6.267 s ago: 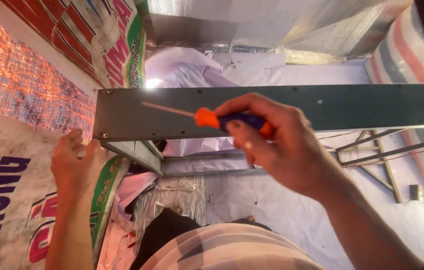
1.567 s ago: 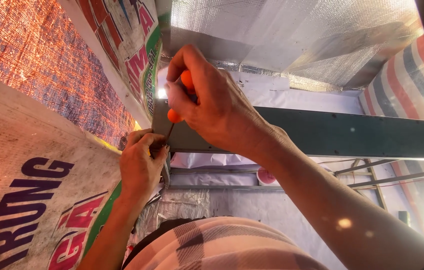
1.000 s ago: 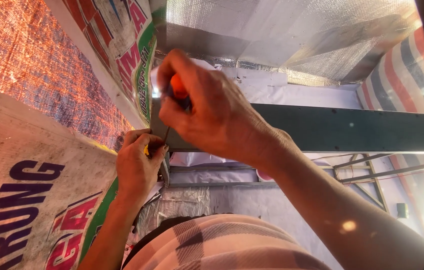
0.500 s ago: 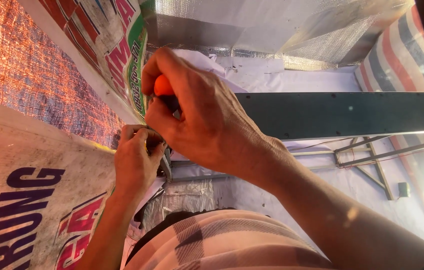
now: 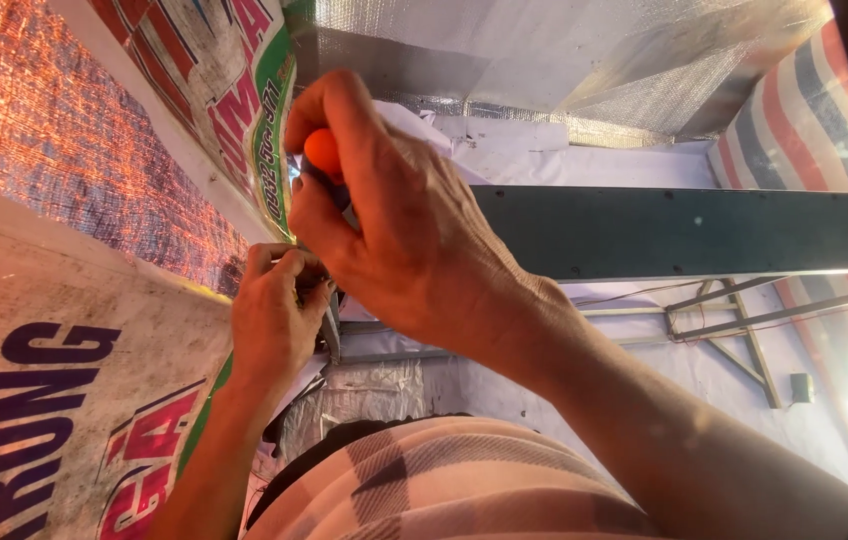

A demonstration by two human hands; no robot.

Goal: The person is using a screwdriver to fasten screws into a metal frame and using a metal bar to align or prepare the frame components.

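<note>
- The scene was a makeshift shelter: a printed woven tarp [image 5: 74, 400] filled the left side, silvery foil sheeting [image 5: 564, 60] lined the upper part, and a red, white and blue striped tarp [image 5: 804, 120] hung at the right.
- One dark green metal beam [image 5: 684, 232] ran across the view, with a thin metal frame [image 5: 734, 320] beyond it.
- Two hands showed, both the person's own, and one screwdriver.
- The screwdriver [image 5: 324, 165] had an orange handle with a dark collar; its shaft and tip were hidden.
- The right hand [image 5: 404, 230] was clenched around the handle, near the beam's left end.
- The left hand [image 5: 274, 320] sat just below, fingers pinched together at the tarp's edge; what they held could not be told.
</note>
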